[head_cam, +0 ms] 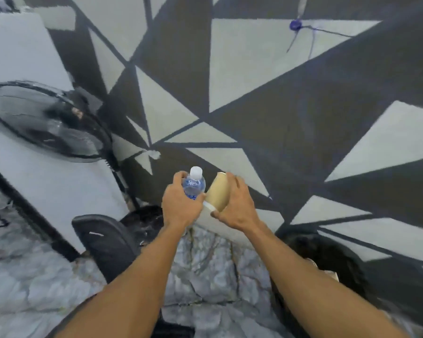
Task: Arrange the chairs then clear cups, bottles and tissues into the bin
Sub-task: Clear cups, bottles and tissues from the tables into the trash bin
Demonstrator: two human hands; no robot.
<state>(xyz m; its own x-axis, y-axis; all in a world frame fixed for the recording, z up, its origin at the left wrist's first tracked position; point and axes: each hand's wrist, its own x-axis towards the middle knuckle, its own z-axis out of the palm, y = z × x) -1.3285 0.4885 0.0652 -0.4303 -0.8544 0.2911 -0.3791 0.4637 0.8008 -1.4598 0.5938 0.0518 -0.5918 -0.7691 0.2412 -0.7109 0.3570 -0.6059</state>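
My left hand [178,206] grips a clear plastic water bottle [194,184] with a white cap, held upright. Beside it my right hand [237,206] grips a tan paper cup [217,195] with a white rim, tilted on its side with the rim toward me. Both are held out in front of me over the edge of a marble-patterned table [205,264]. A black chair back [105,242] shows at lower left. At the lower right sits a dark round container [327,259], possibly a bin, partly hidden by my right forearm.
A black standing fan [47,123] stands at the left beside a white panel [17,50]. The floor is carpet [279,106] with grey and pale triangles. A blue wheeled chair base [297,25] sits far off at the top right.
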